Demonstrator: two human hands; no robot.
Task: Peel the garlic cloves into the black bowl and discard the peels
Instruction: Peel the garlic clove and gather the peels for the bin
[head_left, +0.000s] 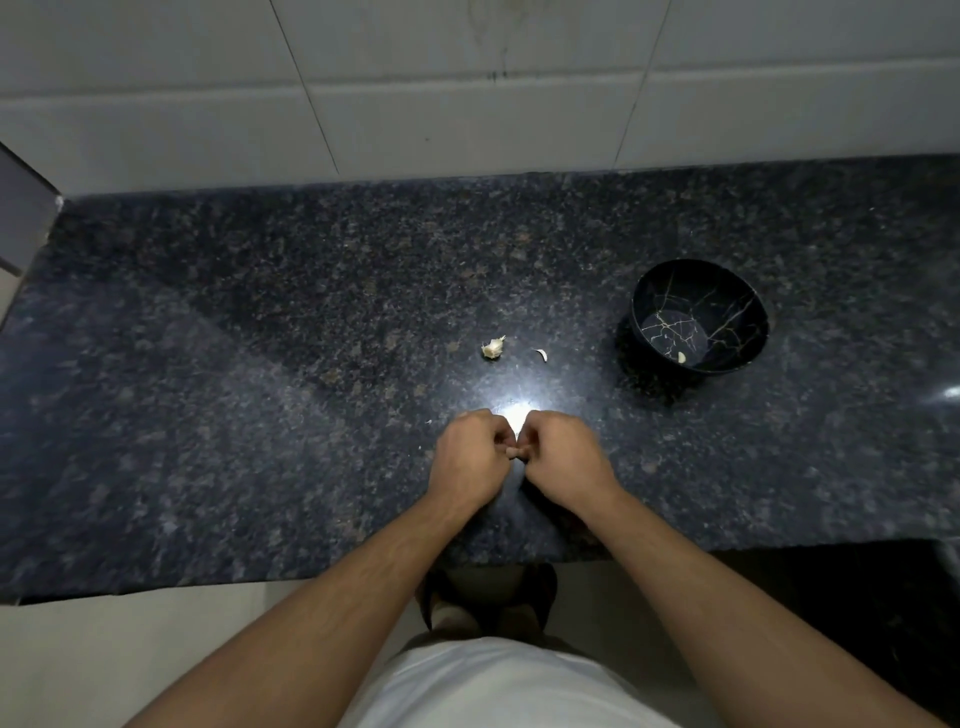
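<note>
My left hand (470, 457) and my right hand (563, 454) meet over the dark granite counter (260, 389), fingers curled and fingertips pressed together around a small thing hidden between them, most likely a garlic clove. A black bowl (727, 291) with gold crack lines stands to the right, with one peeled clove (681, 357) lying at its bottom. Beyond my hands lie a pale clump of garlic with skin (493, 347) and a small curved piece of garlic or peel (542, 355).
A white tiled wall (467, 104) rises behind the counter. The counter's front edge runs just below my forearms, with pale floor (104, 665) under it. A bright light glare sits on the stone right above my hands. A grey edge shows at far left.
</note>
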